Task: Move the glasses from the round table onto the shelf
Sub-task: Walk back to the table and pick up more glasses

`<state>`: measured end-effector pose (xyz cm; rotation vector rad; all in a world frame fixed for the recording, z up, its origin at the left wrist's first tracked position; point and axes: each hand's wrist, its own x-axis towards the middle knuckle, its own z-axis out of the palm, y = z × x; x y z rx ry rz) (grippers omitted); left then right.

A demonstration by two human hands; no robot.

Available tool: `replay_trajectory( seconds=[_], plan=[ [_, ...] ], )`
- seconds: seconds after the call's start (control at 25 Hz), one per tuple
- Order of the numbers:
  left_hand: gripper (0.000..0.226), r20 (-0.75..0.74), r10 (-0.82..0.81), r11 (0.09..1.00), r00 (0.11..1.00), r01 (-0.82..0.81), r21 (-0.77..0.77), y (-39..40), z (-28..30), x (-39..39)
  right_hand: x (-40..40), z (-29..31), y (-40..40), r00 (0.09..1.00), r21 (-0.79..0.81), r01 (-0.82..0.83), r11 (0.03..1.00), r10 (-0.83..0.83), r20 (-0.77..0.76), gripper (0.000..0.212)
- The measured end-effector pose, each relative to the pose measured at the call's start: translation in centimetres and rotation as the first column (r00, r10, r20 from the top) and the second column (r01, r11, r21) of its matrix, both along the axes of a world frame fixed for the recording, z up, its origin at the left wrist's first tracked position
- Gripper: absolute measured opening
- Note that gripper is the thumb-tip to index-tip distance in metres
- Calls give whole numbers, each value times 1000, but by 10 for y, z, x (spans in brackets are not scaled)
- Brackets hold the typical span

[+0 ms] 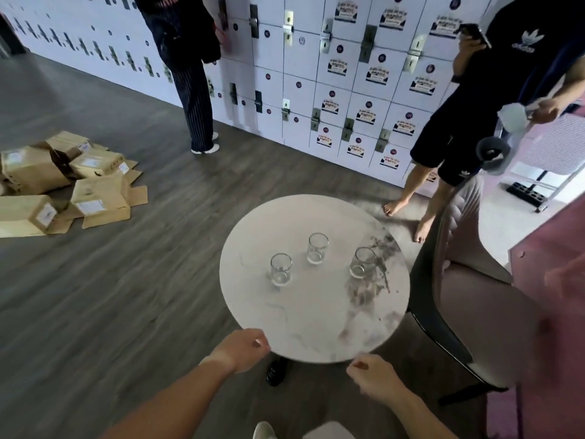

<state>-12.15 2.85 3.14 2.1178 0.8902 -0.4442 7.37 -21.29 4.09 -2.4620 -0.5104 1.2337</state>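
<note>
Three clear empty glasses stand upright on the round white marble table: a left glass, a middle glass farther back, and a right glass. My left hand hovers at the table's near left rim with fingers loosely curled, holding nothing. Just below the near rim is my right hand, fingers curled in and empty. Both hands are well short of the glasses. No shelf is clearly in view.
A padded chair stands right of the table. Two people stand by the wall of white lockers, one barefoot close behind the table. Cardboard boxes lie on the wood floor at left. A metal rack is at far right.
</note>
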Motion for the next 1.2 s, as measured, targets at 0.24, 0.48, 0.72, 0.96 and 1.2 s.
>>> replay_trajectory(
  seconds=[0.24, 0.48, 0.72, 0.96, 1.2],
  plan=[
    [40, 126, 104, 976, 987, -125, 177, 46, 7, 58, 73, 6, 93, 994, 170, -42, 985, 24, 104, 17],
    [59, 56, 35, 951, 998, -50, 304, 71, 12, 111, 132, 12, 159, 949, 258, -165, 952, 82, 306, 58],
    [41, -107, 88, 951, 990, -52, 304, 71, -5, 141, 170, 3, 195, 905, 181, -356, 917, 290, 313, 56],
    [38, -146, 169, 934, 975, -111, 339, 70, -18, 146, 183, -7, 214, 851, 115, -476, 872, 424, 309, 47],
    [33, -106, 274, 910, 956, -222, 351, 61, -29, 150, 187, -24, 222, 780, 82, -580, 811, 523, 342, 41]
  ],
)
